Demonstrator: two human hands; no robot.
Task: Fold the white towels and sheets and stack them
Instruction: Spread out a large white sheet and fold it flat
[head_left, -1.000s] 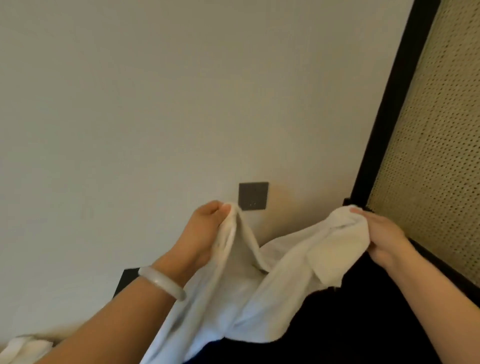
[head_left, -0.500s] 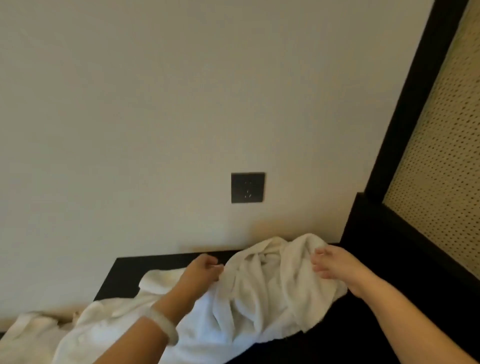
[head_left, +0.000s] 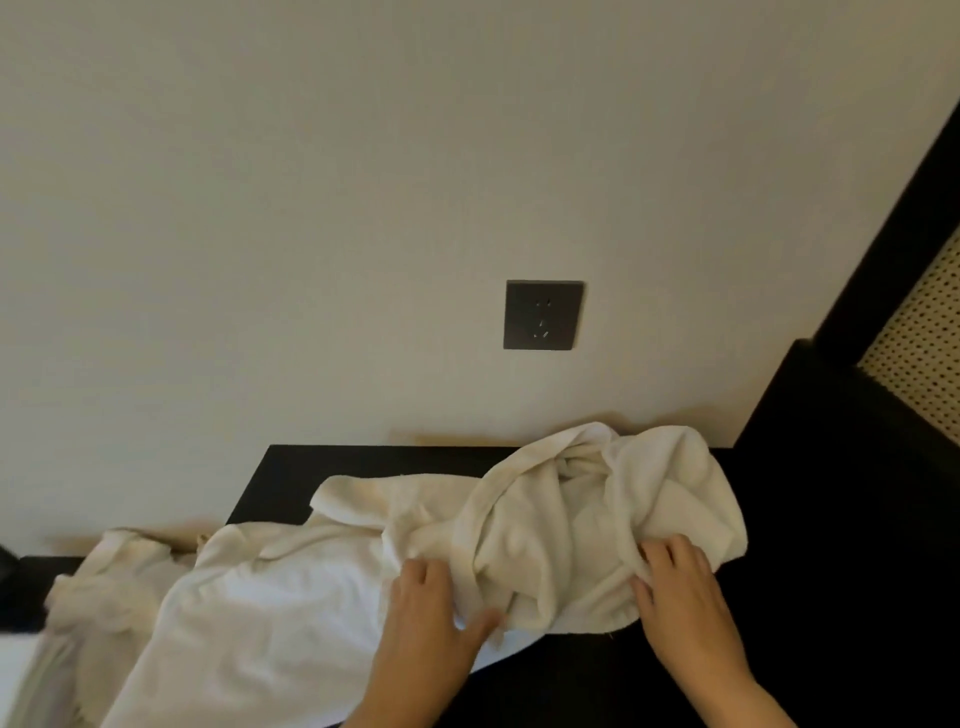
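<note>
**Both hands on the crumpled towel at the back of the dark tabletop**

You are looking at a black tabletop (head_left: 311, 470) that butts against a plain cream wall (head_left: 311, 208). A dark socket plate (head_left: 543, 315) sits on that wall just above the table's back edge. To your right a black frame (head_left: 893, 218) rises at an angle, with a pale perforated panel (head_left: 924, 358) set inside it.

The towel (head_left: 571, 514) lies bunched and twisted on the tabletop, its far folds touching the wall below the socket. A larger white sheet (head_left: 249, 597) spreads from under the towel's left side towards you and off the bottom edge of the view. A further crumpled cloth (head_left: 104, 577) is heaped just beside it on the far left.

Your left hand (head_left: 431, 618) rests where towel and sheet meet, fingers close together on the cloth and thumb spread out against the towel's near hem. Whether those fingers grip or only press, you cannot tell. Your right hand (head_left: 680, 597) is at the towel's near right corner, fingers bent and their tips dug into a fold, clamped on it.

Bare black surface lies right of the towel and in front of your right hand. The left edge of the tabletop shows beyond the sheet, while the wall closes off the back.
</note>
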